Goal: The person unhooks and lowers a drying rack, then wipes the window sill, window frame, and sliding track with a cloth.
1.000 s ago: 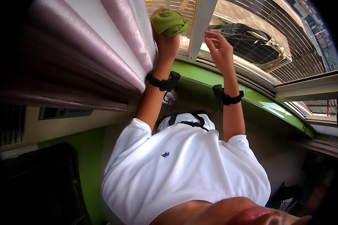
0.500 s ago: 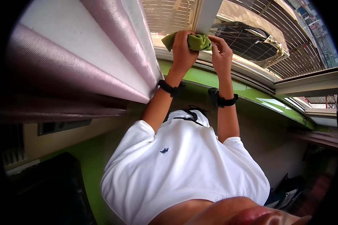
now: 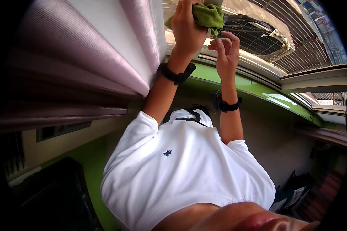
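Observation:
My left hand (image 3: 188, 30) is closed around a green cloth (image 3: 209, 16) at the upright window frame (image 3: 213, 2). The cloth is bunched, and one end hangs down beside the fingers; the hand's upper edge is close to the top of the picture. A little lower and to the right, my right hand (image 3: 228, 52) is raised with its fingers apart and slightly bent. Nothing is in it, and it appears apart from the cloth. Both wrists wear black straps.
Pink and white curtains (image 3: 104, 50) hang on the left. Below the window runs a green ledge (image 3: 208, 75) beside the sliding tracks (image 3: 258, 77). Outside stands an air-conditioner unit with a fan grille (image 3: 254, 38). A dark object (image 3: 54, 192) is at lower left.
My left hand has moved up and forward along the window frame with the green cloth. My right hand has come away from the cloth, and its fingers have spread.

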Available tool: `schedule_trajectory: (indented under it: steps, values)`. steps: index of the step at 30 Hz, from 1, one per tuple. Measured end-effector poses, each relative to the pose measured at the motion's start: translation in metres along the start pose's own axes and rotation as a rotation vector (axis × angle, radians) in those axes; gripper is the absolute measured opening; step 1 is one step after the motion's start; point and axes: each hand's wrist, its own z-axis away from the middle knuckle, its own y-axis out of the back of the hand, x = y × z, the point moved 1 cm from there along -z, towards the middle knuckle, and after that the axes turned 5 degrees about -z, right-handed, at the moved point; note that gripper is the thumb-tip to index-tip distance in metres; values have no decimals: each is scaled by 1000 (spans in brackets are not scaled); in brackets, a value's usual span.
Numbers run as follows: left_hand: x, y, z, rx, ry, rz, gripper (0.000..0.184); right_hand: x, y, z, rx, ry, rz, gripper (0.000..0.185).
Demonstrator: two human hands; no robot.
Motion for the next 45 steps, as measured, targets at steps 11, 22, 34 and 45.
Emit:
schedule_trajectory:
  steps: [11, 22, 34, 45]
  values:
    - [-84, -9, 107, -90, 332, -20, 37, 22, -17, 33, -35, -81, 179, 22]
    - [-29, 13, 46, -145, -58, 138, 48, -26, -25, -38, 227, 341, 236, 20]
    - [-83, -9, 129, -141, 303, 82, 31, 20, -16, -17, 152, 299, 413, 13]
    - [-71, -4, 116, -372, 1030, 602, 43, -6, -19, -26, 159, 328, 347, 15]
